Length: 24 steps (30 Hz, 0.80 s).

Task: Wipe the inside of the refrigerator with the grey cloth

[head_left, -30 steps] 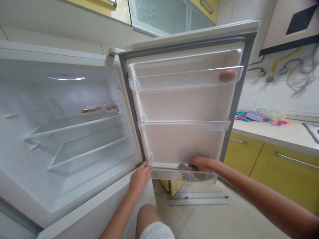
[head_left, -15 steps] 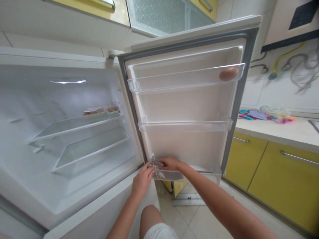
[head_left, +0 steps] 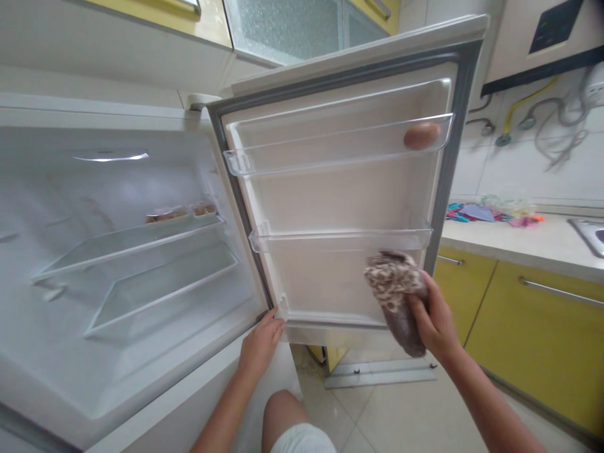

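Note:
I face an open fridge. My right hand point(head_left: 435, 319) grips a patterned brown-and-cream cloth point(head_left: 394, 293), held up in front of the lower right of the open fridge door point(head_left: 330, 201), just under the middle door shelf point(head_left: 340, 239). My left hand point(head_left: 261, 343) rests with curled fingers on the door's bottom corner near the hinge. A brown egg point(head_left: 421, 135) lies at the right end of the top door shelf point(head_left: 330, 151).
The white fridge interior point(head_left: 117, 264) has two glass shelves with small packets point(head_left: 179, 212) on the upper one. Yellow cabinets point(head_left: 528, 321) and a pale counter point(head_left: 519, 242) with coloured items point(head_left: 491, 211) stand at the right. My knee point(head_left: 283, 409) shows below, above the tiled floor.
My right hand has moved the cloth from the bottom door shelf's left end up and to the right, out in front of the door. My left hand stays on the door's lower corner.

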Available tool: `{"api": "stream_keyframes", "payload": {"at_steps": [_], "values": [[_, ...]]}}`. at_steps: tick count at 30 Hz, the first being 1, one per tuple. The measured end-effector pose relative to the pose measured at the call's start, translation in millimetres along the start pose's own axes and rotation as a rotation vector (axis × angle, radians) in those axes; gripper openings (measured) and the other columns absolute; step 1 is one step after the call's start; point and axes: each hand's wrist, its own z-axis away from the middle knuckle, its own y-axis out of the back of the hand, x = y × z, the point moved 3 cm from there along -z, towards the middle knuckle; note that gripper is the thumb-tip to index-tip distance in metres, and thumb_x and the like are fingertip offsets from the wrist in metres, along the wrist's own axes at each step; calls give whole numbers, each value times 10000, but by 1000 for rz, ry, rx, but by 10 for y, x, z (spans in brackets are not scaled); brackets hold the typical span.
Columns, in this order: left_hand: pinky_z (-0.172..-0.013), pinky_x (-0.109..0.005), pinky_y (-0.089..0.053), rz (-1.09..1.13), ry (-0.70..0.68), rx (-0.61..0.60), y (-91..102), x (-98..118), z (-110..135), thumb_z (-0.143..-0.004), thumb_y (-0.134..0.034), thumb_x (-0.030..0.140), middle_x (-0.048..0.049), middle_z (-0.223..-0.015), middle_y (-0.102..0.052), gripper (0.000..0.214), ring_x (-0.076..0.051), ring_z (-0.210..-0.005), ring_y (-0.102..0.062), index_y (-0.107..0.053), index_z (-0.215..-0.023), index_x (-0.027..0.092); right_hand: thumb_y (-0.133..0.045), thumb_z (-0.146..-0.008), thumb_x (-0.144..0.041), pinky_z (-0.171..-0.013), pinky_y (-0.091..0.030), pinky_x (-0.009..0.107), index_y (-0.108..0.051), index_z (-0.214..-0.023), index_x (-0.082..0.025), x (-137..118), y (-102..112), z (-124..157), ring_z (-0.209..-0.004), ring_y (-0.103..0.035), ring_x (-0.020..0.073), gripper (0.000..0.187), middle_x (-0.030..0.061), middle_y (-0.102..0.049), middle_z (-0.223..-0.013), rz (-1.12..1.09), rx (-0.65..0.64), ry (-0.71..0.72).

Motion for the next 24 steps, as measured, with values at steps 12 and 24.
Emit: {"api": "stream_keyframes", "payload": {"at_steps": [12, 24], "values": [[-1013, -354, -546, 36, -42, 28, -73, 1, -75, -1008, -439, 315, -71, -1559, -531, 325, -226, -1191, -690, -748, -1074, 238, -495, -896, -599, -1173, -320, 583, -372, -1507, -97, 803, -372, 991, -1406, -435, 393, 800, 250, -465, -1502, 115, 310, -332], [-1046, -383, -531, -51, -16, -11, -57, 185, -131, -1013, -419, 297, -106, -1553, -531, 348, -256, -1225, -676, -747, -1099, 218, -517, -740, -564, -826, -594, 456, -559, -794, -267, 1207, -901, 1093, -807, -704, 228, 305, -10, -696, -779, -849, 452, -1026]]}}
